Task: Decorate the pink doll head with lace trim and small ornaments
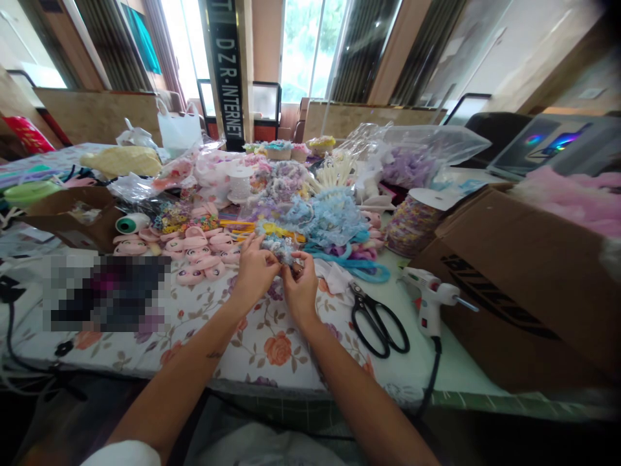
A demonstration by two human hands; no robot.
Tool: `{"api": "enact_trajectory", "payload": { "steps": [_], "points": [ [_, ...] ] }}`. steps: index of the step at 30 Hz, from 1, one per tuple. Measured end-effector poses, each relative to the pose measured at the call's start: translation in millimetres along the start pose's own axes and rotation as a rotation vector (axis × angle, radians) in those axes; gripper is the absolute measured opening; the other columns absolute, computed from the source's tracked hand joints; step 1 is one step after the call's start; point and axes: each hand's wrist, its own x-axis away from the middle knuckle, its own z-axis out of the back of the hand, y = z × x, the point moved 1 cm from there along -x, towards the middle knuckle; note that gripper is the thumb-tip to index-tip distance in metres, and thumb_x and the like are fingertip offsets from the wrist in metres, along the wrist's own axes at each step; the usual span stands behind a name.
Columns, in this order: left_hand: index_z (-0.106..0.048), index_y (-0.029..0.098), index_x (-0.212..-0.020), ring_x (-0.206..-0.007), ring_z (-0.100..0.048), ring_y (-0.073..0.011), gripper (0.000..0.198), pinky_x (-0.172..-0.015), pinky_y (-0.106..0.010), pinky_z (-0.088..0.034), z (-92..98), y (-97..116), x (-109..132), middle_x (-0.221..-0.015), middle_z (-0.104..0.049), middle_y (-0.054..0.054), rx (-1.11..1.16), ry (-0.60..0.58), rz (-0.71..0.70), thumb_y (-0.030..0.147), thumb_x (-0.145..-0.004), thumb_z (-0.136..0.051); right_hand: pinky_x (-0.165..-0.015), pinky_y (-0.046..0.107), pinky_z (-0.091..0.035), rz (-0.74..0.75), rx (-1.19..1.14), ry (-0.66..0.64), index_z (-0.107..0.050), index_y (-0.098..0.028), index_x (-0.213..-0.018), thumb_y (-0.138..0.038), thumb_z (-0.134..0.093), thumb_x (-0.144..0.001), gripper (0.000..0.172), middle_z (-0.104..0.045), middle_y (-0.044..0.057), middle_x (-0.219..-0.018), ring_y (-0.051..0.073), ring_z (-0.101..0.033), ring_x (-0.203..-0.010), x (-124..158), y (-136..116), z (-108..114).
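Both hands meet over the flowered tablecloth (pixel 272 343) at the middle of the table. My left hand (pixel 255 268) pinches a small blue lace-and-bead piece (pixel 280 248) from the left. My right hand (pixel 299 285) grips the same piece from the right, fingers curled. Just behind it lie heaps of blue lace trim (pixel 330 217). Several pink oval pieces (pixel 198 252) lie to the left of my left hand.
Black scissors (pixel 378 320) and a white glue gun (pixel 431 298) lie right of my hands. A big cardboard box (pixel 524 285) fills the right side. A spool of bead trim (pixel 414 223), plastic bags (pixel 417 152) and a brown box (pixel 72 210) crowd the back and left.
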Motion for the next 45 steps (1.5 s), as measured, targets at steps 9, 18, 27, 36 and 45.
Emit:
{"api": "enact_trajectory", "payload": {
  "steps": [9, 18, 27, 36, 45],
  "points": [
    [-0.072, 0.022, -0.062, -0.133, -0.037, -0.0311, 0.008, -0.112, -0.049, -0.028, 7.2, -1, -4, -0.130, -0.059, -0.005, 0.019, -0.045, 0.030, 0.014, -0.063, -0.069, -0.050, 0.022, -0.040, -0.024, -0.111, 0.003, -0.045, -0.022, -0.102, -0.028, -0.058, -0.079, 0.027, -0.049, -0.008, -0.059, 0.011, -0.048, -0.050, -6, 0, -1],
    [-0.073, 0.020, -0.072, -0.130, -0.042, -0.0282, 0.006, -0.112, -0.045, -0.028, 7.1, -1, 2, -0.130, -0.059, -0.008, 0.059, -0.007, -0.015, 0.022, -0.070, -0.068, -0.062, 0.024, -0.050, -0.167, -0.337, 0.022, -0.041, -0.022, -0.101, -0.029, -0.064, -0.075, 0.036, -0.063, -0.001, -0.077, 0.014, -0.063, -0.067, -14, 4, 3],
    [-0.071, 0.020, -0.073, -0.129, -0.042, -0.0275, 0.009, -0.111, -0.044, -0.030, -5.3, -4, 11, -0.129, -0.055, -0.008, 0.071, 0.112, -0.008, 0.024, -0.075, -0.064, -0.071, 0.029, -0.054, -0.186, -0.439, -0.020, -0.036, -0.022, -0.127, -0.028, -0.067, -0.074, 0.062, -0.068, 0.003, -0.089, 0.016, -0.068, -0.078, -13, 7, 1],
    [-0.070, 0.019, -0.066, -0.129, -0.040, -0.0283, 0.010, -0.111, -0.044, -0.028, -10.1, 1, 14, -0.127, -0.056, -0.010, 0.090, 0.179, -0.003, 0.020, -0.073, -0.063, -0.068, 0.026, -0.053, -0.161, -0.411, -0.018, -0.043, -0.020, -0.124, -0.025, -0.067, -0.074, 0.056, -0.069, 0.001, -0.084, 0.016, -0.067, -0.074, -10, 1, 2],
    [-0.069, 0.019, -0.063, -0.128, -0.039, -0.0297, 0.009, -0.110, -0.046, -0.027, -12.9, 2, 16, -0.126, -0.056, -0.011, 0.079, 0.221, -0.025, 0.018, -0.071, -0.064, -0.062, 0.025, -0.051, -0.163, -0.378, -0.007, -0.045, -0.022, -0.118, -0.025, -0.066, -0.074, 0.049, -0.067, -0.001, -0.076, 0.016, -0.065, -0.067, -7, -1, 2]
  ]
}}
